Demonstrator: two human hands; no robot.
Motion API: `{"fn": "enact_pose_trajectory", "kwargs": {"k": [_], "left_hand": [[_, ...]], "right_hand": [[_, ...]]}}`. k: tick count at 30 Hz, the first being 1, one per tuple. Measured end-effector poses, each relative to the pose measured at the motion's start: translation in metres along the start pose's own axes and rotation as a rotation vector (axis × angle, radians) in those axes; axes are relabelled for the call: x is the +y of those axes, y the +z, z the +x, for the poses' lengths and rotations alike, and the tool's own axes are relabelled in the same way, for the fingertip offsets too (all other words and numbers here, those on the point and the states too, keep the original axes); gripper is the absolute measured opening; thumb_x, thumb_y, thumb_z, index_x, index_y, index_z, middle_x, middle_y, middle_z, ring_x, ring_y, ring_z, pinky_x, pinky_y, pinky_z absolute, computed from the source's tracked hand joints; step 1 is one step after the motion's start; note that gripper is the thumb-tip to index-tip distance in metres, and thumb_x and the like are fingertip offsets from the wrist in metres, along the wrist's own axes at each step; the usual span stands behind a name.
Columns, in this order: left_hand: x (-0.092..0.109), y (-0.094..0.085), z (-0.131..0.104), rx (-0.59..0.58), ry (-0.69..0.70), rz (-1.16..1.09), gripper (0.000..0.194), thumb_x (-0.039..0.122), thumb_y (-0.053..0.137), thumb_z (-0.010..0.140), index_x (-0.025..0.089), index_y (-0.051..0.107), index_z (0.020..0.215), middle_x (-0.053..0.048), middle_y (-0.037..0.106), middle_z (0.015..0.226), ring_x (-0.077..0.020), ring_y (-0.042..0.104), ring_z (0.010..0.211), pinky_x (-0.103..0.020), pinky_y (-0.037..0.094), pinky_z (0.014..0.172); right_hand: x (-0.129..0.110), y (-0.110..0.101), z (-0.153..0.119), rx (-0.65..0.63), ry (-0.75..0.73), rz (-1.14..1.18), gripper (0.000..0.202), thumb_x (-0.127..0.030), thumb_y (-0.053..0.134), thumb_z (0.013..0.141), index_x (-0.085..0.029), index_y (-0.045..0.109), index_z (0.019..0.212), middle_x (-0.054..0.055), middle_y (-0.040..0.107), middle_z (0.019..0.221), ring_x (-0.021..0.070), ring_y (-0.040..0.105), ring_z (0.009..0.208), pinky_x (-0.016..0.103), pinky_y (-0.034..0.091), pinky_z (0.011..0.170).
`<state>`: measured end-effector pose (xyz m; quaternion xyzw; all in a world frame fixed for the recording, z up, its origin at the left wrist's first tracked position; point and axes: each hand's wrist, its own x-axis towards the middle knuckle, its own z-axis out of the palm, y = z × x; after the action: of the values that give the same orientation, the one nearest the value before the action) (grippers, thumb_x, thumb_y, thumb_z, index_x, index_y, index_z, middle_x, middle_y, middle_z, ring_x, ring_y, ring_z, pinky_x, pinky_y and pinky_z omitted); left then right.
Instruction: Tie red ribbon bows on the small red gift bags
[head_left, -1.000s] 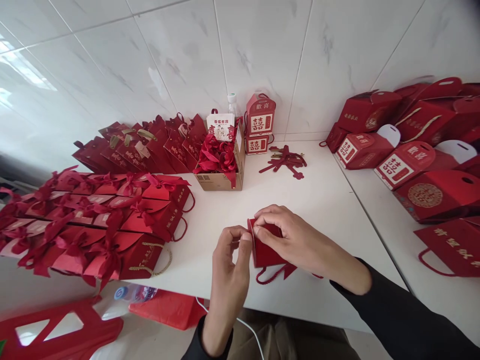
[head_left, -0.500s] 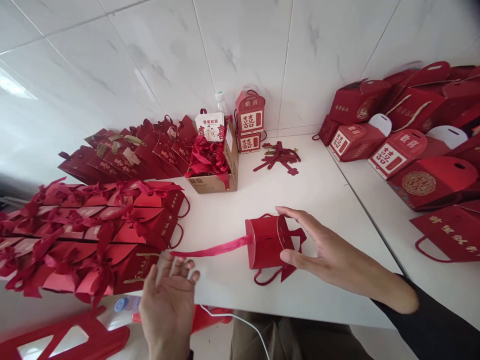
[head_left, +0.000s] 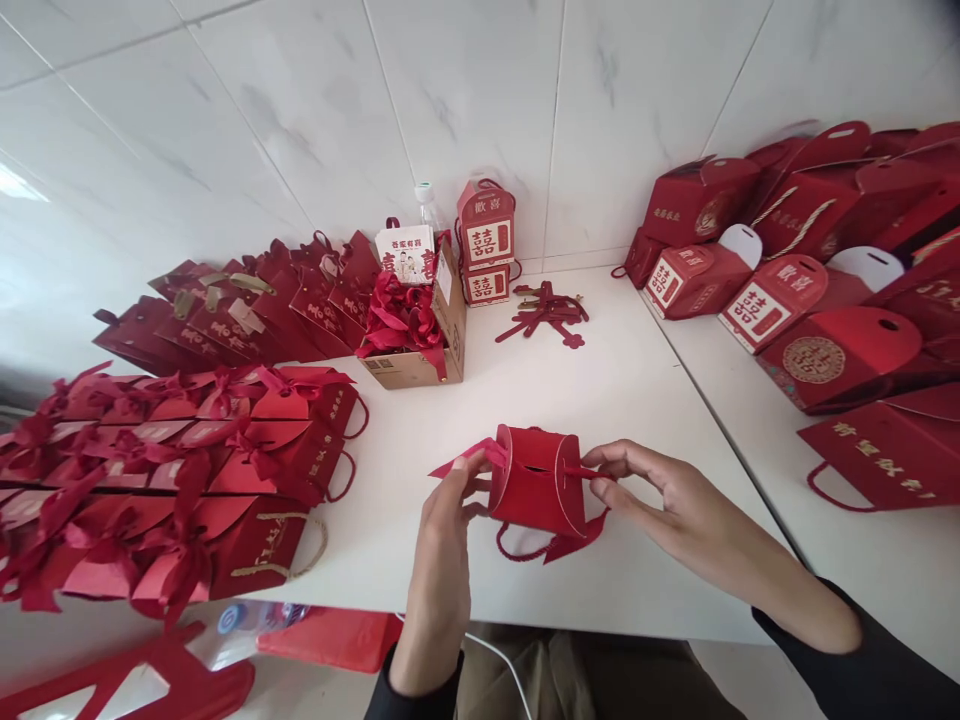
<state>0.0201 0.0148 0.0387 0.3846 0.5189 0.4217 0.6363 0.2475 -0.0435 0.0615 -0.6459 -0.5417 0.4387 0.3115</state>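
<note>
A small red gift box point(head_left: 534, 500) with curved flaps stands on the white table in front of me. A red ribbon point(head_left: 491, 450) passes through it, coming out on both sides. At the box's left side my left hand point(head_left: 444, 545) is closed, its thumb and fingers pinching the ribbon, whose tip points out leftward. Opposite it, my right hand point(head_left: 660, 500) pinches the ribbon's other part between thumb and fingers, near the right flap. The ribbon's right tail hangs down beside the box. A red cord handle point(head_left: 521, 555) loops out at the front.
Rows of ribbon-tied red boxes point(head_left: 161, 490) fill the left. Behind stand red bags point(head_left: 262, 310) and a cardboard box point(head_left: 450, 340) of red ribbons. Red ties point(head_left: 544, 315) lie near the wall. More red boxes point(head_left: 825, 350) stand on the right, beyond a table seam.
My left hand has moved up and right from near the boxes and closed on the ribbon. My right hand has gone from spread around the gift box to pinching the ribbon.
</note>
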Motion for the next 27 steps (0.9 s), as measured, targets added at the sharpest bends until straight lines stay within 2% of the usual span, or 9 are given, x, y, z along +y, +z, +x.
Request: {"fn": "enact_pose_trajectory", "kwargs": {"k": [2,4,6,11,14,18,23,26,27], "left_hand": [[0.006,0.008,0.004,-0.003,0.063,-0.068,0.032,0.050,0.068,0.092,0.023,0.079,0.105,-0.006,0.074,0.112,-0.0211,0.063,0.101,-0.031,0.048,0.083],[0.010,0.014,0.005,-0.007,0.123,-0.105,0.020,0.043,0.077,0.087,0.023,0.076,0.089,0.000,0.073,0.094,-0.0154,0.062,0.087,-0.026,0.048,0.080],[0.013,0.018,0.004,-0.046,0.173,-0.107,0.021,0.041,0.079,0.086,0.022,0.072,0.082,0.002,0.070,0.084,-0.0131,0.061,0.079,-0.025,0.049,0.079],[0.023,0.025,-0.004,-0.153,0.338,0.013,0.019,0.042,0.064,0.099,0.024,0.066,0.097,-0.002,0.075,0.097,-0.0177,0.069,0.091,-0.032,0.054,0.085],[0.025,0.028,-0.007,-0.204,0.374,0.054,0.018,0.040,0.058,0.103,0.024,0.063,0.098,-0.003,0.076,0.097,-0.0183,0.071,0.092,-0.034,0.055,0.086],[0.024,0.030,-0.008,-0.246,0.359,0.200,0.019,0.041,0.056,0.103,0.025,0.064,0.099,-0.003,0.075,0.090,-0.0193,0.068,0.083,-0.034,0.053,0.079],[0.031,0.038,-0.011,-0.405,0.469,0.573,0.018,0.031,0.061,0.098,0.026,0.076,0.107,-0.005,0.071,0.090,-0.0223,0.061,0.085,-0.036,0.049,0.079],[0.034,0.046,-0.012,-0.469,0.455,0.569,0.013,0.026,0.063,0.094,0.026,0.074,0.101,-0.004,0.070,0.089,-0.0225,0.058,0.085,-0.037,0.048,0.080],[0.033,0.048,-0.012,-0.458,0.422,0.511,0.010,0.026,0.063,0.094,0.025,0.073,0.094,-0.004,0.070,0.090,-0.0218,0.058,0.083,-0.037,0.048,0.079]], "right_hand": [[-0.005,-0.001,-0.001,0.005,-0.009,-0.007,0.036,-0.058,0.050,0.104,-0.028,0.069,0.104,0.002,0.073,0.098,0.0193,0.063,0.073,0.031,0.050,0.061],[-0.010,-0.002,-0.003,-0.002,-0.001,-0.001,0.036,-0.059,0.051,0.103,-0.028,0.069,0.100,-0.001,0.068,0.089,0.0146,0.048,0.057,0.030,0.041,0.052],[-0.014,-0.004,-0.004,0.010,-0.001,0.004,0.035,-0.058,0.051,0.102,-0.028,0.069,0.098,-0.003,0.062,0.082,0.0142,0.042,0.056,0.029,0.037,0.051],[-0.025,-0.010,-0.007,0.099,-0.003,-0.040,0.036,-0.057,0.051,0.103,-0.027,0.070,0.097,-0.004,0.050,0.068,0.0156,0.042,0.057,0.028,0.038,0.053],[-0.033,-0.016,-0.008,0.107,-0.034,-0.067,0.037,-0.057,0.054,0.100,-0.026,0.069,0.088,-0.004,0.050,0.064,0.0139,0.039,0.054,0.027,0.034,0.048],[-0.044,-0.023,-0.005,0.108,-0.090,-0.125,0.036,-0.054,0.056,0.099,-0.025,0.066,0.080,-0.004,0.051,0.061,0.0128,0.039,0.051,0.025,0.033,0.044],[-0.062,-0.022,0.000,0.071,-0.184,-0.211,0.028,-0.045,0.060,0.099,-0.026,0.064,0.079,-0.004,0.060,0.065,0.0145,0.052,0.058,0.025,0.043,0.052],[-0.074,-0.020,0.000,0.011,-0.347,-0.208,0.010,-0.036,0.065,0.097,-0.029,0.071,0.097,-0.001,0.075,0.092,0.0184,0.069,0.081,0.028,0.054,0.074],[-0.076,-0.021,0.000,-0.013,-0.407,-0.194,0.015,-0.036,0.065,0.097,-0.031,0.072,0.110,0.000,0.077,0.106,0.0208,0.072,0.094,0.030,0.056,0.083]]}}
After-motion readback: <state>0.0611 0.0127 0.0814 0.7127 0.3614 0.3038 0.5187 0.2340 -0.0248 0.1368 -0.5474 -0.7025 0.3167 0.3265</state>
